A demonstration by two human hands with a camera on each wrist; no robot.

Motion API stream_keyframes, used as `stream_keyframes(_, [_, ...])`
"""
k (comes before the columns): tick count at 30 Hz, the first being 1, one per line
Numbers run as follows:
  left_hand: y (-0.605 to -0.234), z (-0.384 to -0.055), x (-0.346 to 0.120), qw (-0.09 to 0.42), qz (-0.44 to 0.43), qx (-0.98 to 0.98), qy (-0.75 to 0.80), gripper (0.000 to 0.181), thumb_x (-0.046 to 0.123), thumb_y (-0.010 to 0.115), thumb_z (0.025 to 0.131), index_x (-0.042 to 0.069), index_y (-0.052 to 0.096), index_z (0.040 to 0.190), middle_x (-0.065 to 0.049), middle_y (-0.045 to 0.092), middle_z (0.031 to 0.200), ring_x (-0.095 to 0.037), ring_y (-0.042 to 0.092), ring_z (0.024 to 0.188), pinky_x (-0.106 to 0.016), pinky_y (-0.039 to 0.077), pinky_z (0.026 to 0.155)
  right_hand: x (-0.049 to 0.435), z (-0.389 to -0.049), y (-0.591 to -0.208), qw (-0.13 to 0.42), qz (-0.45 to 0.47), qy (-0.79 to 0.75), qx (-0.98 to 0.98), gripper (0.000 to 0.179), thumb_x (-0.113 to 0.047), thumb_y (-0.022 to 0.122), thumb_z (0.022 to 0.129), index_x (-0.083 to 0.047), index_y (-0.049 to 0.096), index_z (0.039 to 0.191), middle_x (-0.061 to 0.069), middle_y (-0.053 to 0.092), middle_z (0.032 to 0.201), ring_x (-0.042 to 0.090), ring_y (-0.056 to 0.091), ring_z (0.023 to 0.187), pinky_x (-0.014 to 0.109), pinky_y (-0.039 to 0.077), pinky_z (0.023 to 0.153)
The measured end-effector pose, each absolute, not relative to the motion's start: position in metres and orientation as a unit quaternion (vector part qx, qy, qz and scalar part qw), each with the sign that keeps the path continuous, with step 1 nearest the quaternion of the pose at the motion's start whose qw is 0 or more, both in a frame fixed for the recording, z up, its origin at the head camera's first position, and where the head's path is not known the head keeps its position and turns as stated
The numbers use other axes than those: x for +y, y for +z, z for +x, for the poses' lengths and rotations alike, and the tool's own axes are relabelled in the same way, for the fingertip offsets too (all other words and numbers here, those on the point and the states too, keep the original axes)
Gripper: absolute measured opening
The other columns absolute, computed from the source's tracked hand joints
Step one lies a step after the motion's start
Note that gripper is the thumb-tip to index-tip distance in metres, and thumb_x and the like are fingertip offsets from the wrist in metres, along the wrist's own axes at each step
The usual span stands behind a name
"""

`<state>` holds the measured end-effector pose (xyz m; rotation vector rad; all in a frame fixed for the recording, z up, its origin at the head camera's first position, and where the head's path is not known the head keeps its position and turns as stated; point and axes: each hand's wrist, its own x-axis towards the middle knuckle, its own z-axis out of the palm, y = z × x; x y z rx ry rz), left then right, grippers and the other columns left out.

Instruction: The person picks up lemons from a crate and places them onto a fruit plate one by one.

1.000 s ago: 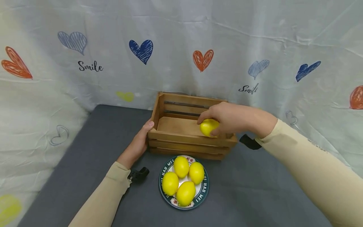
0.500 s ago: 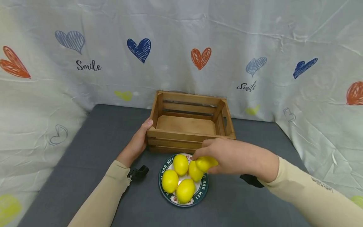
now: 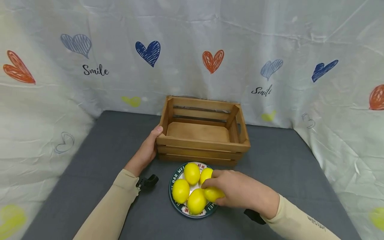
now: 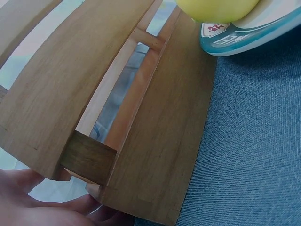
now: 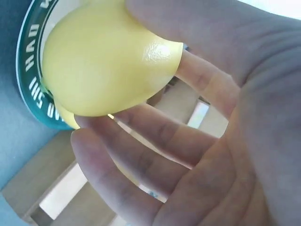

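My right hand [image 3: 240,188] holds a yellow lemon [image 3: 213,194] between thumb and fingers at the right side of a round plate [image 3: 173,201] with a dark green lettered rim. Close up in the right wrist view, the lemon [image 5: 108,61] lies against the thumb and the curled fingertips. Several other lemons [image 3: 181,191] sit on the plate, one partly covered by the hand. My left hand [image 3: 144,151] grips the left end of a slatted wooden crate [image 3: 199,145], its thumb at the top edge. In the left wrist view, fingers [image 4: 70,207] reach around the crate's corner.
The crate stands behind the plate on a dark grey cloth-covered table [image 3: 126,133], with only its bare bottom board showing inside. A white curtain [image 3: 186,30] printed with hearts hangs close behind and along both sides.
My right hand has carried the lemon out of the crate, toward me and down to the plate's right side. The left hand has stayed on the crate.
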<state>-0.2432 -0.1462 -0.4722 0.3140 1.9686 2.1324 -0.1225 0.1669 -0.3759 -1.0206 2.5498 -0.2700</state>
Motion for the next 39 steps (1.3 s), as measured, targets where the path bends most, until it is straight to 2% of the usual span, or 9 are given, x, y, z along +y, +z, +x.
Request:
stream_keyframes(17, [-0.471, -0.24, -0.157, 0.117, 0.089, 0.675, 0.723, 0.09, 0.059, 0.035, 0.107, 0.016, -0.005, 0.175, -0.013, -0.004, 0.182, -0.036, 0.001, 0.168, -0.062, 0.002, 0.135, 0.162, -0.112, -0.407, 0.129, -0.354, -0.126, 0.918, 0.042, -0.022, 0.091, 0.088, -0.023, 0.078, 0.128, -0.002, 0.069, 0.106, 0.005, 0.054, 0.077, 0.024, 0.048, 0.066])
stream_keyframes(25, [-0.47, -0.241, -0.158, 0.117, 0.095, 0.677, 0.72, 0.091, 0.06, 0.034, 0.108, 0.015, -0.007, 0.175, -0.012, -0.007, 0.182, -0.034, -0.002, 0.168, -0.062, 0.0, 0.135, 0.158, -0.112, -0.42, 0.095, -0.333, -0.148, 0.926, 0.048, -0.026, 0.084, 0.094, -0.022, 0.072, 0.141, 0.002, 0.072, 0.111, 0.005, 0.051, 0.074, 0.022, 0.044, 0.061])
stream_keyframes(28, [-0.468, -0.246, -0.16, 0.113, 0.097, 0.674, 0.723, 0.09, 0.061, 0.035, 0.108, 0.014, -0.003, 0.175, -0.014, 0.0, 0.181, -0.036, 0.004, 0.167, -0.061, 0.003, 0.135, 0.159, -0.113, -0.421, 0.101, -0.305, -0.177, 0.93, 0.057, -0.033, 0.083, 0.096, -0.027, 0.066, 0.15, 0.001, 0.071, 0.11, 0.005, 0.051, 0.069, 0.022, 0.045, 0.059])
stream_keyframes(31, [-0.468, -0.247, -0.164, 0.117, 0.088, 0.669, 0.729, 0.092, 0.063, 0.035, 0.107, 0.012, 0.0, 0.175, -0.017, 0.004, 0.18, -0.038, 0.008, 0.166, -0.061, 0.003, 0.135, 0.17, -0.113, -0.419, 0.083, -0.271, -0.194, 0.939, 0.067, -0.047, 0.081, 0.096, -0.031, 0.058, 0.157, 0.0, 0.072, 0.116, 0.008, 0.063, 0.077, 0.026, 0.053, 0.066])
stream_keyframes(34, [-0.473, -0.24, -0.175, 0.127, 0.089, 0.684, 0.713, 0.09, 0.066, 0.028, 0.108, 0.013, 0.0, 0.175, -0.02, 0.004, 0.181, -0.043, 0.008, 0.168, -0.066, 0.004, 0.134, 0.191, -0.116, -0.42, 0.043, -0.227, -0.197, 0.953, 0.073, -0.06, 0.076, 0.095, -0.031, 0.056, 0.159, 0.002, 0.073, 0.129, 0.016, 0.073, 0.098, 0.036, 0.06, 0.078])
stream_keyframes(37, [-0.479, -0.225, -0.194, 0.115, 0.101, 0.741, 0.654, 0.083, 0.065, 0.023, 0.111, 0.018, 0.004, 0.176, -0.021, 0.009, 0.181, -0.047, 0.012, 0.167, -0.07, 0.01, 0.132, 0.219, -0.121, -0.422, 0.001, -0.165, -0.194, 0.967, 0.071, -0.063, 0.074, 0.096, -0.023, 0.061, 0.154, 0.007, 0.072, 0.136, 0.026, 0.074, 0.11, 0.047, 0.062, 0.084])
stream_keyframes(39, [-0.481, -0.215, -0.207, 0.08, 0.108, 0.801, 0.583, 0.078, 0.064, 0.029, 0.113, 0.023, 0.009, 0.176, -0.018, 0.015, 0.181, -0.048, 0.017, 0.166, -0.071, 0.017, 0.13, 0.238, -0.125, -0.426, -0.024, -0.125, -0.195, 0.973, 0.066, -0.06, 0.073, 0.098, -0.017, 0.064, 0.147, 0.01, 0.072, 0.135, 0.031, 0.073, 0.111, 0.052, 0.061, 0.086])
